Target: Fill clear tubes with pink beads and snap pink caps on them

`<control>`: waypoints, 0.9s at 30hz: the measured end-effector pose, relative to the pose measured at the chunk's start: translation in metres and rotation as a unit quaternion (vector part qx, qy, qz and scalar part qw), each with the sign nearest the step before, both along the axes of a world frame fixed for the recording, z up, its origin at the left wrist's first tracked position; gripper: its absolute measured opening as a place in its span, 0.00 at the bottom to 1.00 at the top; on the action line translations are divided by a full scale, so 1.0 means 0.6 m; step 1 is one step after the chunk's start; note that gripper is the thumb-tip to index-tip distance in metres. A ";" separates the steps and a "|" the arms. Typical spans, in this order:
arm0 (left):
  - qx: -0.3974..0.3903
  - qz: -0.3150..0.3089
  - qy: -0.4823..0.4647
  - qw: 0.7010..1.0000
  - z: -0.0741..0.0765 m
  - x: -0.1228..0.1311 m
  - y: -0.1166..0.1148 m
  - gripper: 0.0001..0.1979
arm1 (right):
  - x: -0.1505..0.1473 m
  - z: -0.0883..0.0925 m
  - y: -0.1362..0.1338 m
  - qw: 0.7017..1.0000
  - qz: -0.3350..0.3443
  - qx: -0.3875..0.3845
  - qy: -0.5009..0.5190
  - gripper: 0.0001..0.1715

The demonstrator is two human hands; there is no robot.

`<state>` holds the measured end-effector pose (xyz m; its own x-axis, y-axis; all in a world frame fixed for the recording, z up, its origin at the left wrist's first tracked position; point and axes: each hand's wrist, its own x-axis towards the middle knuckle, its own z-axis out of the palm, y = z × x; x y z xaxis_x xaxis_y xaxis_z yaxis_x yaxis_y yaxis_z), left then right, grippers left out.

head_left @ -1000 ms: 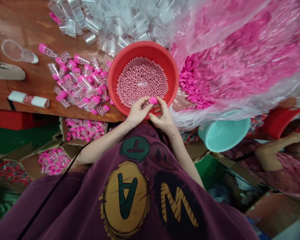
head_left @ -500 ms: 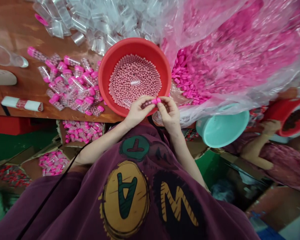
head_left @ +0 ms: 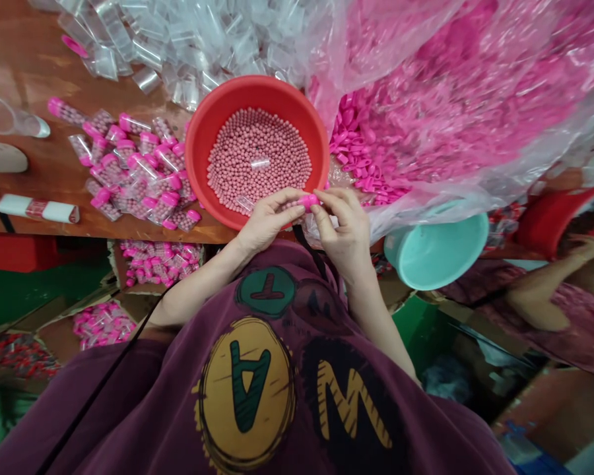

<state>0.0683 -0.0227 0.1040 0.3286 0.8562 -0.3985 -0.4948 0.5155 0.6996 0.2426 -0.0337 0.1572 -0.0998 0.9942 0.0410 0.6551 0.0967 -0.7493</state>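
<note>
My left hand [head_left: 267, 219] is closed around a small clear tube of pink beads, largely covered by the fingers. On the tube's right end is a bright pink cap [head_left: 307, 201], pinched between the thumb and fingers of my right hand [head_left: 345, 231]. Both hands meet at the near right rim of a red bowl [head_left: 195, 148]. Pink beads [head_left: 257, 138] fill the bottom of that bowl, and two clear tubes lie among them. To its left is a pile of capped, bead-filled tubes [head_left: 133, 165].
Empty clear tubes [head_left: 193, 39] are heaped behind the bowl. A plastic bag of pink caps [head_left: 455, 125] spreads to the right, above a turquoise basin [head_left: 440, 251]. Boxes of filled tubes [head_left: 161, 260] stand below the table edge. A co-worker's arm [head_left: 544, 297] is at far right.
My right hand has turned further over the pink cap, whose two pink parts now look closer together. The view has shifted slightly, and the co-worker's arm has moved right.
</note>
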 end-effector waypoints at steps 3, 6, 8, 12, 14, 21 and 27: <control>0.005 -0.002 0.004 1.000 0.005 -0.002 -0.003 0.18 | 0.000 0.002 -0.006 0.998 0.012 0.016 -0.052 0.17; -0.032 -0.003 0.009 0.999 0.008 0.000 -0.010 0.19 | -0.005 -0.001 -0.016 0.995 0.052 0.012 -0.083 0.21; -0.069 -0.001 0.013 0.998 0.010 0.005 -0.013 0.18 | -0.013 -0.005 -0.023 0.989 0.074 0.013 -0.125 0.27; -0.101 0.028 0.039 0.994 0.014 0.017 -0.014 0.15 | -0.033 -0.019 -0.029 0.969 0.076 -0.015 -0.236 0.42; -0.089 0.036 0.059 0.994 0.014 0.017 -0.012 0.15 | -0.040 -0.031 -0.030 0.964 0.065 -0.025 -0.258 0.42; -0.066 0.019 0.088 0.994 0.006 0.012 -0.021 0.19 | -0.051 -0.056 -0.040 0.979 0.030 -0.030 -0.199 0.41; -0.063 0.045 0.142 0.987 -0.003 0.029 -0.026 0.18 | -0.046 -0.072 -0.035 0.989 0.014 -0.055 -0.134 0.38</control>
